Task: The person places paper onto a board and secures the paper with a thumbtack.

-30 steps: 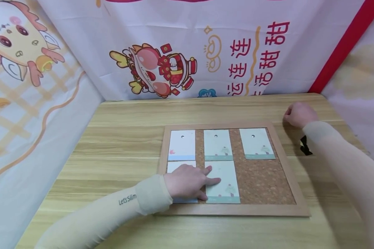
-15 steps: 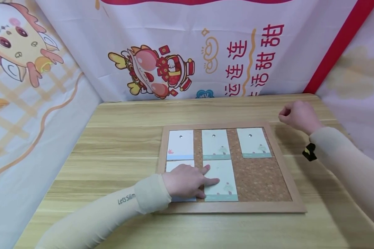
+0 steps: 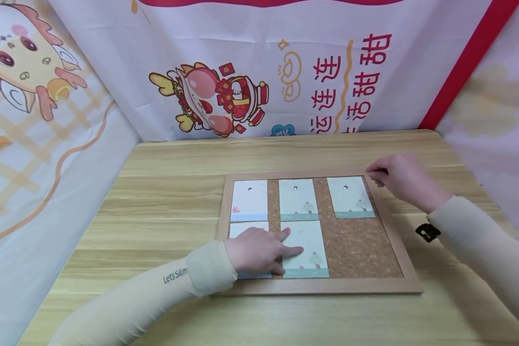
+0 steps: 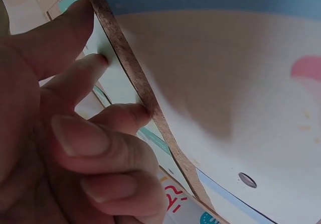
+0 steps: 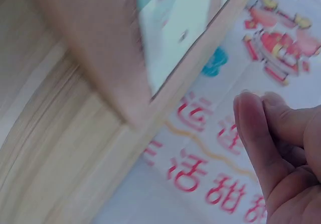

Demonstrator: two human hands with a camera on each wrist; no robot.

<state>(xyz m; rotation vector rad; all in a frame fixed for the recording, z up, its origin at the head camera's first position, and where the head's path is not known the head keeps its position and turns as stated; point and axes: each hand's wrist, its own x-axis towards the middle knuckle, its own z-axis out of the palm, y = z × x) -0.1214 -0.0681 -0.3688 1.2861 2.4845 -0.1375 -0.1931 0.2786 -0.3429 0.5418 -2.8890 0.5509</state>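
My left hand (image 3: 257, 252) spreads its thumb and two fingers onto a pale green card (image 3: 306, 240) and presses it to the corkboard (image 3: 363, 247). In the left wrist view its other fingers (image 4: 80, 136) are curled. Partly beneath that hand lies a white card (image 3: 250, 229) with a blue strip. My right hand (image 3: 408, 180) hovers by the board's far right corner, thumb and forefinger tips together. Whether something tiny sits between these tips is hidden. A white card (image 3: 249, 204) and two green cards (image 3: 298, 202) (image 3: 353, 199) form the far row, each with a silver thumbtack.
The corkboard's wooden frame (image 3: 328, 287) lies on a wood-grain table (image 3: 164, 192). Printed cloth (image 3: 242, 29) hangs behind the table and along both sides. A black and yellow piece (image 3: 428, 232) shows at the right wrist.
My right hand has lifted off the table at the far right and come left and nearer, to the board's corner. The left hand keeps pressing the same card.
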